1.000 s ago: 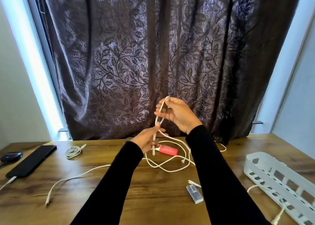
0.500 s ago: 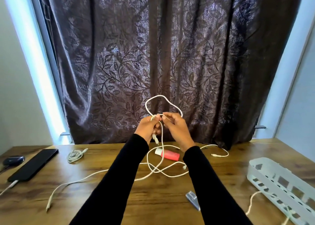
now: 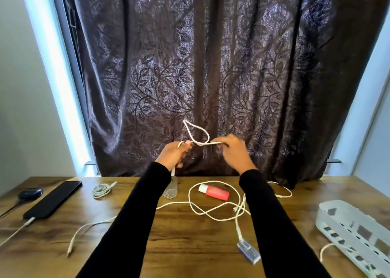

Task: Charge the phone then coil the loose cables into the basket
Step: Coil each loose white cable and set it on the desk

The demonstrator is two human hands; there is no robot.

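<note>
Both hands are raised above the wooden table (image 3: 185,242), holding one white cable (image 3: 197,130) that forms a small loop between them. My left hand (image 3: 174,154) grips one side of the loop, with the cable's end hanging below it. My right hand (image 3: 234,151) pinches the other side. The rest of this cable trails down into loose curves (image 3: 211,211) on the table. A black phone (image 3: 52,199) lies at the far left with a cable plugged into its near end. The white slotted basket (image 3: 348,231) stands at the right edge.
A small coiled cable (image 3: 102,190) lies left of centre, and another loose white cable (image 3: 88,229) runs along the front left. A red-and-white tube (image 3: 214,191), a small clear adapter (image 3: 249,252) and a dark earbud case (image 3: 29,193) also lie on the table. A dark curtain hangs behind.
My hands have moved apart and drawn the loop smaller and tighter. Before, they were close together under a larger loop.
</note>
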